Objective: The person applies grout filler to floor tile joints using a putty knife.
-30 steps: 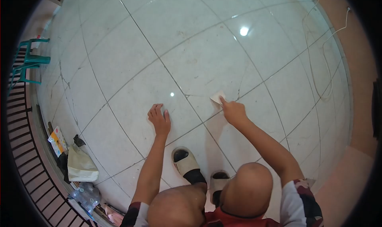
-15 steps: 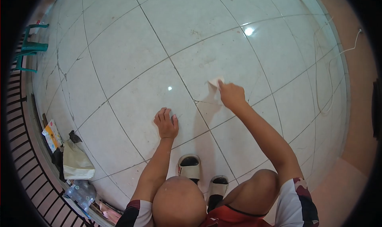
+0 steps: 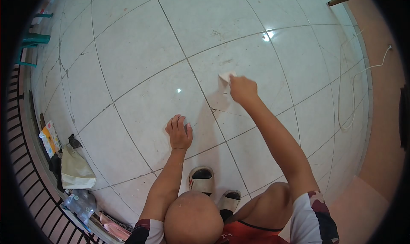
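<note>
My right hand (image 3: 244, 89) is closed on a small white folded piece (image 3: 225, 76), which looks like tissue or thin cloth. It is held low against the white tiled floor (image 3: 141, 43); the fingers hide part of it. Just below it, a short dark mark (image 3: 224, 93) shows on the tile, and a chipped spot (image 3: 213, 110) sits on the joint line. To the left, my left hand (image 3: 178, 135) rests palm down on the floor, fingers a little apart and bent, holding nothing.
My sandals (image 3: 201, 180) are close below my hands. Along the left railing (image 3: 19, 158) lie a patterned packet (image 3: 50, 138), a pale bag (image 3: 77, 169) and clear plastic bottles (image 3: 81, 203). A green chair (image 3: 36, 39) stands at far left; a white cable (image 3: 340, 94) loops by the right wall.
My right hand has moved slightly up and left across the floor with the white piece. My left hand stays in place. The view has shifted slightly.
</note>
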Tool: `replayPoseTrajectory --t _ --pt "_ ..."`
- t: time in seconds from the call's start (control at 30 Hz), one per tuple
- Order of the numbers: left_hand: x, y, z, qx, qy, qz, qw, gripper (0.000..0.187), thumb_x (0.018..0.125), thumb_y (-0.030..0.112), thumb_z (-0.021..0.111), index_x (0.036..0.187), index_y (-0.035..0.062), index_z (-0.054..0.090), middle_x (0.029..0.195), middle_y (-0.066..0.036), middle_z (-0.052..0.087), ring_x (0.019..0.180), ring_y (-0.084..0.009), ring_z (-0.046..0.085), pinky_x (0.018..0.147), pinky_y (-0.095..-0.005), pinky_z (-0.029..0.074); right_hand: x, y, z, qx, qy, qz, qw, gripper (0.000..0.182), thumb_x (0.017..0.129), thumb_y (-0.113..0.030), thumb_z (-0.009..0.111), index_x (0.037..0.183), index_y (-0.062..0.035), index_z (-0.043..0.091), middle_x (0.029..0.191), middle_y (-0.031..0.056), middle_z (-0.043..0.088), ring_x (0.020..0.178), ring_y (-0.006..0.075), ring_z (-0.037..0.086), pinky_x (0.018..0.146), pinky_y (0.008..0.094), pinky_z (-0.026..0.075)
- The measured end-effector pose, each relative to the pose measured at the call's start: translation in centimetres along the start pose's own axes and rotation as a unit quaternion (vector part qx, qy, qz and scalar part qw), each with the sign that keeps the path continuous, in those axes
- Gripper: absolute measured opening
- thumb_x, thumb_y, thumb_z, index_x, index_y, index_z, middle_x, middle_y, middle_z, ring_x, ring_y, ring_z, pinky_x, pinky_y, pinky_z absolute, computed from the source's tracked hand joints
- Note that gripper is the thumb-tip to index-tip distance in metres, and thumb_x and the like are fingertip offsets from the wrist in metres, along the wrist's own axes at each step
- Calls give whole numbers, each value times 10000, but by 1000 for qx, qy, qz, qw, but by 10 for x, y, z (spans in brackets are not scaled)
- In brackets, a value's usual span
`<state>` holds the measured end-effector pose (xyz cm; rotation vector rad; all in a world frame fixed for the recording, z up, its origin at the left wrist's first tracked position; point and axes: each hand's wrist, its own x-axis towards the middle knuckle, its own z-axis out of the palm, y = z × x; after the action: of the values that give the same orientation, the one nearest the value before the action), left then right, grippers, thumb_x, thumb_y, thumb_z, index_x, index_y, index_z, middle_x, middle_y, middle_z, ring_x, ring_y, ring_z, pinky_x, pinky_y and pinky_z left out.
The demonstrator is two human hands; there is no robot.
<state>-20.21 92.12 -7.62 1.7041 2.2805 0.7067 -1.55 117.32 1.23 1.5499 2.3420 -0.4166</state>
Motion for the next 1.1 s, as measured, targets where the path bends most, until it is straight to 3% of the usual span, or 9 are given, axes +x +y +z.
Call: replayPoseTrajectory --t 0.1,0.27,0.37,0.47,0.53,0.8,0.87,1.0,1.1 --pt "1 -1 0 -9 -3 -2 1000 382 902 175 621 1262 72 546 1343 -140 515 1262 -361 440 1064 -506 323 35 -8 -11 15 -26 23 999 241 939 -145 544 1126 -87 684 957 151 748 883 326 745 720 460 585" --pt "1 1 0 -12 0 -4 1000 379 896 173 626 1254 78 549 1337 -139 516 1254 -360 445 1060 -511 327 -36 -6 2 -18 -39 -20 999 346 946 -132 517 1257 -100 665 927 159 741 859 322 746 689 448 581" --pt "1 2 0 -10 4 -6 1000 379 898 180 629 1254 78 550 1335 -141 516 1251 -360 447 1056 -515 330 -44 -20 20 -11 -75 -20 997 351 984 -255 565 1310 -144 633 863 146 717 801 346 713 650 504 547" --pt "1 1 1 5 2 -6 1000 384 898 186 633 1257 78 549 1334 -140 517 1250 -360 449 1054 -515 333 0 -55 27 26 21 -65 997 411 940 -124 525 1337 -116 632 845 125 724 768 315 729 627 466 552" --pt "5 0 1 7 5 -5 1000 385 899 187 635 1258 78 550 1333 -140 518 1250 -360 449 1055 -514 332 21 -67 36 53 83 -48 994 406 985 -258 571 1378 -158 579 793 143 703 716 341 701 592 469 537" --pt "1 3 0 -15 4 -21 1000 377 893 176 645 1247 82 562 1344 -117 523 1250 -342 456 1053 -501 335 -147 5 59 -16 -119 -100 988 476 1001 -278 548 1473 -279 484 700 139 667 578 355 655 503 485 485" --pt "0 2 0 -16 4 -19 1000 368 892 173 644 1242 86 566 1349 -104 525 1248 -336 460 1051 -497 336 -139 8 63 -25 -93 -105 990 644 927 -174 573 1545 -204 395 683 139 666 565 335 659 482 482 480" --pt "-1 1 1 -21 6 -17 1000 362 896 175 639 1240 88 567 1349 -102 524 1246 -336 459 1051 -498 336 -53 -12 49 18 19 -99 995 645 939 -165 543 1559 -210 367 680 151 660 564 346 653 480 490 482" --pt "-1 1 1 -18 -1 -17 1000 358 901 180 634 1242 91 567 1347 -100 526 1247 -333 459 1050 -497 336 -95 -1 59 12 4 -78 997 606 954 -182 531 1543 -209 393 676 152 657 565 346 654 481 492 482"
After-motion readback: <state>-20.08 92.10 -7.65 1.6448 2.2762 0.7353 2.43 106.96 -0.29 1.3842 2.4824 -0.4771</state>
